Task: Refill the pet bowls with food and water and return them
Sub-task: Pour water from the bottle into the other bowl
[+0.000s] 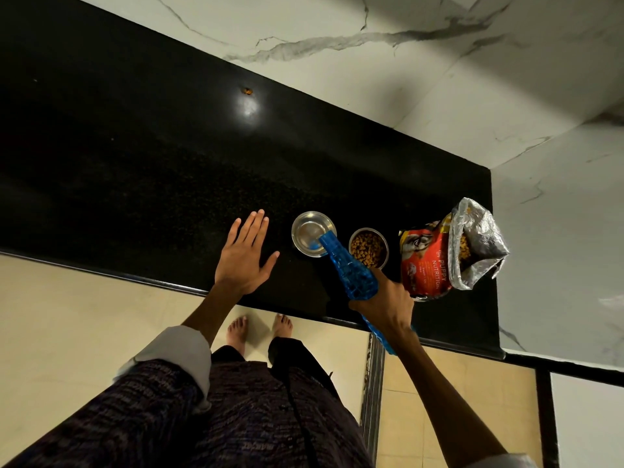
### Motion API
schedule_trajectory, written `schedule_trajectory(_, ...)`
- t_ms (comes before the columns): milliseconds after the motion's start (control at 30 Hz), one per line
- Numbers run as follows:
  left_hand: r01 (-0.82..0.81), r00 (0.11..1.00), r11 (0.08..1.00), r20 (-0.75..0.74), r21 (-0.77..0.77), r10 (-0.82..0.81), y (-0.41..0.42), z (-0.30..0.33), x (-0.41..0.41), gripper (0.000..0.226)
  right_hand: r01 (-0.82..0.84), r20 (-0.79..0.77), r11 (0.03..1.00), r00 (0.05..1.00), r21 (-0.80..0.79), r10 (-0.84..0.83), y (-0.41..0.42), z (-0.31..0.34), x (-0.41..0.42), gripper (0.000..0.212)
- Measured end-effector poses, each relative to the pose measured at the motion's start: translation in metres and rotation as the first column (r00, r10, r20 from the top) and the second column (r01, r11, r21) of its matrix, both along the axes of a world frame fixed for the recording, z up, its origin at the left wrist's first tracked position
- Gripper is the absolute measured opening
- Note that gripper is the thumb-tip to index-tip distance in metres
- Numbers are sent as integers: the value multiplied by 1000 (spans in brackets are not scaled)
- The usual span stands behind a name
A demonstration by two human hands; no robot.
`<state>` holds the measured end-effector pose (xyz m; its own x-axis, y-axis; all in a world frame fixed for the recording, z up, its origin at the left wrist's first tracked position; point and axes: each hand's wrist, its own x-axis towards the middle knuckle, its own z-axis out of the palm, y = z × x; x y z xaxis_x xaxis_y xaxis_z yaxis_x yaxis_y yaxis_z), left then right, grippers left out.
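Two steel pet bowls stand on the black counter (135,184). The left bowl (309,228) holds a little water. The right bowl (368,248) is full of brown kibble. My right hand (385,305) grips a blue plastic water bottle (351,268), tilted so that its mouth hangs over the near rim of the left bowl. My left hand (244,255) lies flat with straight fingers on the counter, left of the bowls. An open red bag of puppy food (435,258) stands right of the kibble bowl.
A white marble wall (439,62) runs behind and to the right of the counter. The counter's front edge passes just under my wrists. My bare feet (258,329) stand on the cream floor tiles below. A small orange speck (247,90) lies far back on the counter.
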<state>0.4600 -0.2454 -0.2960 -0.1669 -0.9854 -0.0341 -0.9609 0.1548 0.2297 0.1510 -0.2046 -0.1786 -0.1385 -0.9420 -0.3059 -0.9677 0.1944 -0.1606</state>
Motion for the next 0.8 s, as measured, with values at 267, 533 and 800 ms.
schedule_trajectory(267, -3, 1000, 1000, -6, -3, 3, 0, 0, 0, 79, 1, -9, 1000, 1000, -1, -1, -1, 1, -1, 86)
schedule_trajectory(533, -7, 1000, 1000, -17, -12, 6, 0, 0, 0, 79, -2, -15, 1000, 1000, 1, 2, 0, 1, -2, 84)
schedule_trajectory(800, -6, 1000, 1000, -14, -12, 6, 0, 0, 0, 79, 2, -11, 1000, 1000, -2, -2, 1, 0, -3, 84)
